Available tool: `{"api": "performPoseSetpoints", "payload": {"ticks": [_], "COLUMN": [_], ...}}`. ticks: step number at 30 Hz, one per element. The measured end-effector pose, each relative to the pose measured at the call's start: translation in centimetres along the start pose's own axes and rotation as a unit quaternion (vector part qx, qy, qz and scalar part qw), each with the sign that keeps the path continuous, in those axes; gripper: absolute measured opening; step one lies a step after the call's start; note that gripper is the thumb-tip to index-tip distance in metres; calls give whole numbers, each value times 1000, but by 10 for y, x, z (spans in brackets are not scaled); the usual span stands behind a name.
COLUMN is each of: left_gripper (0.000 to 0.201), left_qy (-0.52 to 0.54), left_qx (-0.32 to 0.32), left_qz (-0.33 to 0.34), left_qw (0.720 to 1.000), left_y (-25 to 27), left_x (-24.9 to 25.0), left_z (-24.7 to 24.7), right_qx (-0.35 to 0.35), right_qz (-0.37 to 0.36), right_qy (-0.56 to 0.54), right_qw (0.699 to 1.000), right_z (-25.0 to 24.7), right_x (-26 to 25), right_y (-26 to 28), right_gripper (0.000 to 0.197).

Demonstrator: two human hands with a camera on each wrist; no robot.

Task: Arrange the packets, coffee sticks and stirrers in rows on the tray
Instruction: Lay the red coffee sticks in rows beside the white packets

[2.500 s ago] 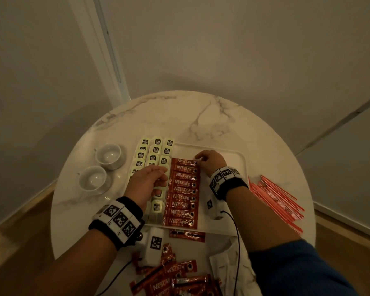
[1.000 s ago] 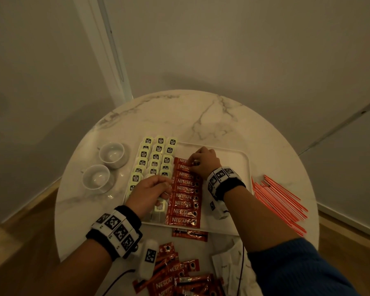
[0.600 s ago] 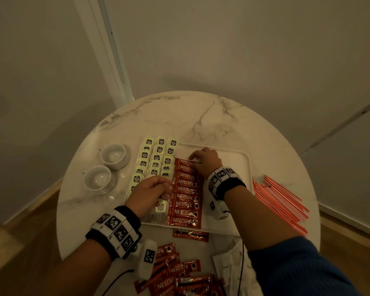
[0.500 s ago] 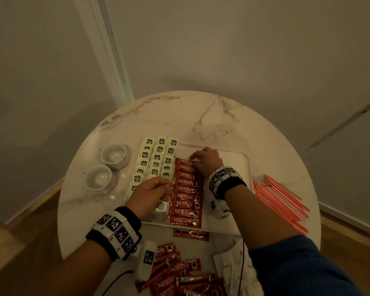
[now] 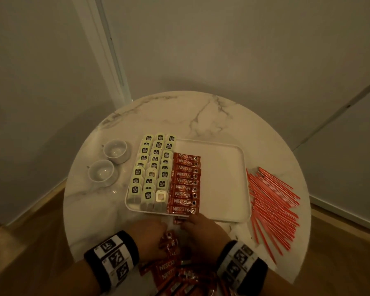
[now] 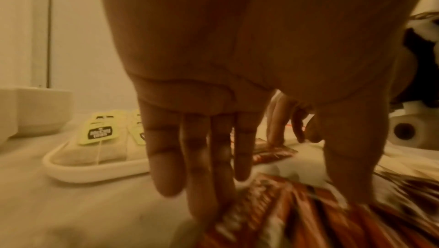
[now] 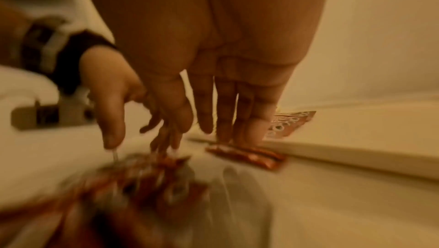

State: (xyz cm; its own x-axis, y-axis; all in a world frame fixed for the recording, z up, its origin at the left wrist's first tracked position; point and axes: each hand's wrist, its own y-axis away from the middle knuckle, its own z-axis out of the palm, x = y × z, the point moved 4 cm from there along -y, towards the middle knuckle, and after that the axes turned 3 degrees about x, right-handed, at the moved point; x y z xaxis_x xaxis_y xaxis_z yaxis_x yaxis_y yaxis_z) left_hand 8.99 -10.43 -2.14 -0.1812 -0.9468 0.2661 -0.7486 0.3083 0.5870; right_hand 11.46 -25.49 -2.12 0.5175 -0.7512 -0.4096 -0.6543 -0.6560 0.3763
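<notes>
The white tray [image 5: 226,178] holds rows of green tea packets [image 5: 153,167] on its left and a column of red coffee sticks [image 5: 185,182] beside them; its right part is bare. Red stirrers [image 5: 269,206] lie loose on the table, right of the tray. My left hand [image 5: 152,236] is over the loose pile of coffee sticks [image 5: 169,268] at the near table edge, its straight fingers [image 6: 202,177] touching the pile [image 6: 273,214]. My right hand [image 5: 198,228] reaches with straight fingers [image 7: 225,109] onto a single stick [image 7: 247,155] lying just outside the tray's front rim [image 7: 344,155].
Two white cups [image 5: 115,150] [image 5: 102,173] stand left of the tray on the round marble table [image 5: 201,116]. One tea packet [image 5: 161,196] at the front of its row shows a plain white face. Walls close in behind the table.
Both hands have left the tray and drawn back to the loose stick pile at the near edge. The column of coffee sticks on the tray lies uncovered.
</notes>
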Motion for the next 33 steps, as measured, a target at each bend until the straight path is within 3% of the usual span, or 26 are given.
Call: {"api": "performPoseSetpoints", "payload": {"ticks": [4,6,13,20,25,29,33], "left_gripper": [68,75,48,31,33,28,12], "left_qy": [-54,-75,-36,29,-21,30,215], "left_qx": [35,57,75,105,72,120,188], "left_qz": [-6,-1,-12,4,1,9,4], "left_qw": [998,996,996,994,997,992,958], "left_y": [4,3,-6,-14,-14,-2,9], "left_x": [-2,2,9,-2,-9,-8,-11], "left_z": [24,31,41,35,33,13,-15], "right_qx": [25,36,28,31,30,31,51], "right_qz": [43,64,138,155,153,141,152], "right_qy": [23,27,72,119,114,48,-103], "right_qw": [998,997,987,980,981,988,982], "right_z": [26,34,30,30,32,28,14], "right_x": [9,8,4,-1,2,6,19], "right_y": [5,5,6,-2,-3,1,10], "right_gripper": [64,64,37,36,40,43,38]}}
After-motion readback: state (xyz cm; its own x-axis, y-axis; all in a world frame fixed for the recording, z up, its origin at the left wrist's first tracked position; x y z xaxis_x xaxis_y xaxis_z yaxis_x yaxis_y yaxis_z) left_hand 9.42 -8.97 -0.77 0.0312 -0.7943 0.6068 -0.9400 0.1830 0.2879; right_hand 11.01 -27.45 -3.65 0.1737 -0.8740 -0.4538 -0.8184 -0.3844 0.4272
